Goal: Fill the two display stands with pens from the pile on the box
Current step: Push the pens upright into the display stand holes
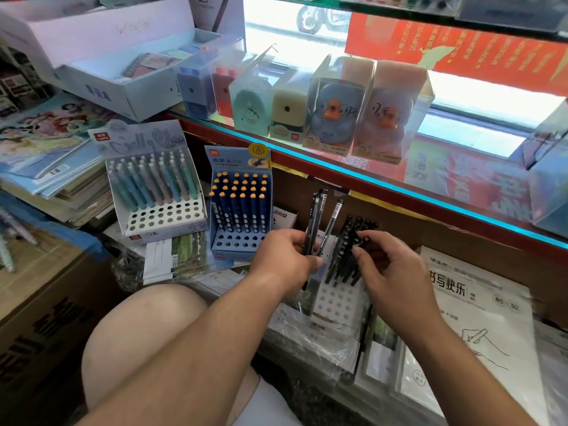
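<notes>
My left hand (284, 256) grips a small bunch of black pens (319, 222), held upright above a white display stand (335, 299) with rows of holes. Several black pens (350, 250) stand in that stand's back rows. My right hand (384, 265) reaches over them, fingertips touching the tops of the standing pens; whether it pinches one I cannot tell. To the left stand a blue stand (238, 241) of dark blue pens with orange tips and a white stand (163, 216) of pastel pens. The pile on the box is not in view.
A glass shelf (384, 179) with boxed sharpeners and duck toys runs just above the stands. Plastic-wrapped notebooks (479, 318) lie at the right and under the white stand. A cardboard box (40, 302) sits at the left; my bare knee (144, 333) is in front.
</notes>
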A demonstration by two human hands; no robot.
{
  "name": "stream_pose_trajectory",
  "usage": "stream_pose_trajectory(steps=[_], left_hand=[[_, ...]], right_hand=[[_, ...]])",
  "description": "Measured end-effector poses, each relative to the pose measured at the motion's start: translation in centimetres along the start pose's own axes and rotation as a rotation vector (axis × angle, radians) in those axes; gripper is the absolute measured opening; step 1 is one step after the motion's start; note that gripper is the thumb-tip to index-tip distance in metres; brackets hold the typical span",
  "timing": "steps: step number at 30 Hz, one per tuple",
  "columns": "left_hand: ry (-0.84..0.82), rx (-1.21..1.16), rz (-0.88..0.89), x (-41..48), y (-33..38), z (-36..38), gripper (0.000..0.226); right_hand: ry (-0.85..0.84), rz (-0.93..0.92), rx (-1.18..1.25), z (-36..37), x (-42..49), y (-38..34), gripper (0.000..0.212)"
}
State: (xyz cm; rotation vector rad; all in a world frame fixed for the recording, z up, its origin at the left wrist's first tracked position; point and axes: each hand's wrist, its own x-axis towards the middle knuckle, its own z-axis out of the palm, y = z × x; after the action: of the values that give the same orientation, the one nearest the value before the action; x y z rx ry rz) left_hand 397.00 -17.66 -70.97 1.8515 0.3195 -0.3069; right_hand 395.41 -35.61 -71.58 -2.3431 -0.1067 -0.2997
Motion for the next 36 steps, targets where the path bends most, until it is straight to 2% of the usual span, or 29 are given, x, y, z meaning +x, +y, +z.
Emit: stream_pose_trajectory(steps=[7,13,19,23,27,29,32,34,36], left_hand=[[-0.015,-0.003,-0.001,-0.1,0.2,0.1,0.023],[-0.013,-0.001,-0.002,0.0,0.1,0.1,0.024],[-0.024,-0.008,-0.003,0.2,-0.1,0.2,0.024],[-0.022,-0.011,-0.007,0.3,-0.2,0.2,0.023],[-0.038,-0.008,-0.009,0.2,-0.2,0.2,0.023],[-0.069,-0.014,-0.011,0.1,-0.1,0.1,0.023],[-0.165,-0.036,0.004,-0.4,0.3,0.1,0.023],[-0.255,-0.035,0.025,-0.8,0.6,0.1,0.024],[-0.335,-0.017,0.036,-1.2,0.9,0.1,0.023]], right_hand=[[-0.02,-0.036,-0.055,0.1,-0.1,-0.1,0.03],[-0.033,-0.066,-0.039,0.1,-0.3,-0.1,0.022],[-0.001,-0.101,-0.077,0.6,-0.8,0.3,0.032],[0.044,-0.189,-0.198,1.5,-1.0,0.9,0.014],[0.038,-0.177,-0.199,2.0,-0.8,1.3,0.012],[0.044,-0.071,-0.087,1.6,-0.5,0.7,0.014],[0.101,0.135,0.253,0.6,0.4,-0.1,0.022],[0.103,0.202,0.429,-0.3,1.1,-0.6,0.026],[0.061,0.228,0.547,-1.0,1.5,-0.9,0.02]])
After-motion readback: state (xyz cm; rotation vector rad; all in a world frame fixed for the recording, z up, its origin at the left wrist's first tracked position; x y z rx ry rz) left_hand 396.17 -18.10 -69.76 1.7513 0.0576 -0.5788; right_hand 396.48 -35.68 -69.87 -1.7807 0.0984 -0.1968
